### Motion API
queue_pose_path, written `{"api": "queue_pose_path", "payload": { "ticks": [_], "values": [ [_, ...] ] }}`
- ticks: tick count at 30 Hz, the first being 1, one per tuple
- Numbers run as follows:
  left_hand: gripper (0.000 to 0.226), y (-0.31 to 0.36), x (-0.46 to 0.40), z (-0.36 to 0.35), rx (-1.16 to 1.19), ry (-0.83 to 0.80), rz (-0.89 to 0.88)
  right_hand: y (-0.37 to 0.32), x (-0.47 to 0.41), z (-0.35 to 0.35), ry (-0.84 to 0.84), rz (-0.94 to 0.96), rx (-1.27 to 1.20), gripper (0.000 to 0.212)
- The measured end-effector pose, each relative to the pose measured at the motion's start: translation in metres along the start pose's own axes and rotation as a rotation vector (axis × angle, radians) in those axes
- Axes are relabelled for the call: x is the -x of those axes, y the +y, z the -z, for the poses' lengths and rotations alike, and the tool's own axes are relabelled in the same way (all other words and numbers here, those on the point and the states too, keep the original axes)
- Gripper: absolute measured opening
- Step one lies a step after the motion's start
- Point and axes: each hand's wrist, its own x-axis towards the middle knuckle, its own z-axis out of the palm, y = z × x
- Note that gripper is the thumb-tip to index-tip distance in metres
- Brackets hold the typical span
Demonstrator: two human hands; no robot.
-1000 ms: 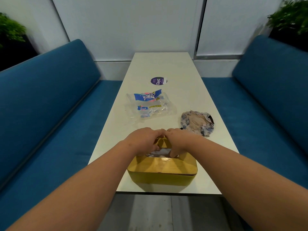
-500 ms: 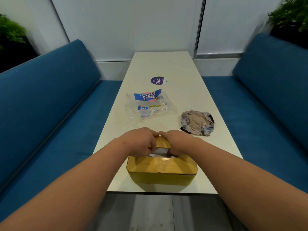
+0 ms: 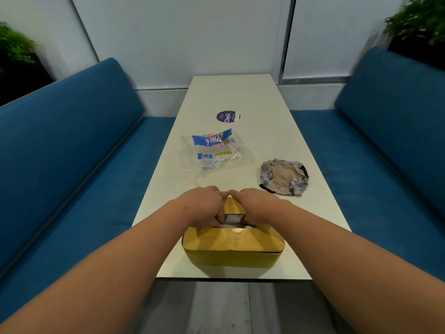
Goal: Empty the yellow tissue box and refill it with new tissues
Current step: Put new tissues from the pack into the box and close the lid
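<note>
Yellow tissue box (image 3: 232, 253) sits at the near end of the white counter (image 3: 284, 145), lid on, close to the near edge. Both hands are on top of it, at the slot in the lid.

Left hand (image 3: 204, 206): fingers curled down, tips tucked into the left side of the slot, so its grip is closed on the slot edge. Thumb lies along the top, pointing toward the other hand.

Right hand (image 3: 256, 204): same pose mirrored, fingers curled into the right side of the slot, gripping that edge. The 2 thumbs nearly meet over the far part of the lid (touching or a hair apart, cannot tell).

White tissue (image 3: 233, 219) shows in the slot between the 2 hands. Whether any finger pinches the tissue itself is hidden by the knuckles.

Rest of the counter:
- clear plastic paper-towel wrapper (image 3: 215, 151), blue "Reach" print, lying flat and crumpled beyond the box, left of centre
- crumpled wad of used tissue (image 3: 284, 177) on a dark disc, beyond the box on the right, near the counter edge
- round purple sticker (image 3: 227, 116) further back, centre

Blue benches (image 3: 72, 150) run along both long sides of the counter.
</note>
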Motion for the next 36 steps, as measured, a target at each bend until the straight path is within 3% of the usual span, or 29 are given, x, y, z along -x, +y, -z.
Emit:
{"api": "queue_pose_path", "payload": {
  "ticks": [5,8,11,13,17,22,27,36],
  "values": [
    [0.024,0.000,0.006,-0.004,0.117,0.067,0.014,0.003,0.002,0.003,-0.005,0.000,-0.036,0.089],
    [0.016,-0.002,0.011,-0.007,0.280,0.174,0.060,0.006,0.013,0.014,-0.007,0.014,-0.197,0.089],
    [0.007,-0.004,0.013,-0.009,0.414,0.242,0.108,0.006,0.026,0.026,0.106,0.029,-0.428,0.061],
    [0.007,-0.005,0.012,-0.013,0.508,0.280,0.147,0.001,0.033,0.028,0.158,0.059,-0.428,0.038],
    [0.009,-0.005,0.009,-0.018,0.659,0.345,0.231,-0.011,0.038,0.017,0.193,0.078,-0.312,0.042],
    [0.007,-0.003,0.007,-0.022,0.670,0.349,0.266,-0.014,0.032,0.002,0.340,0.049,-0.310,0.019],
    [0.025,0.004,0.012,-0.023,0.639,0.367,0.251,-0.012,0.036,0.000,0.352,0.019,-0.471,0.013],
    [0.023,0.014,0.012,-0.032,0.739,0.459,0.301,-0.012,0.046,0.000,0.390,-0.037,-0.623,0.012]
  ]
}}
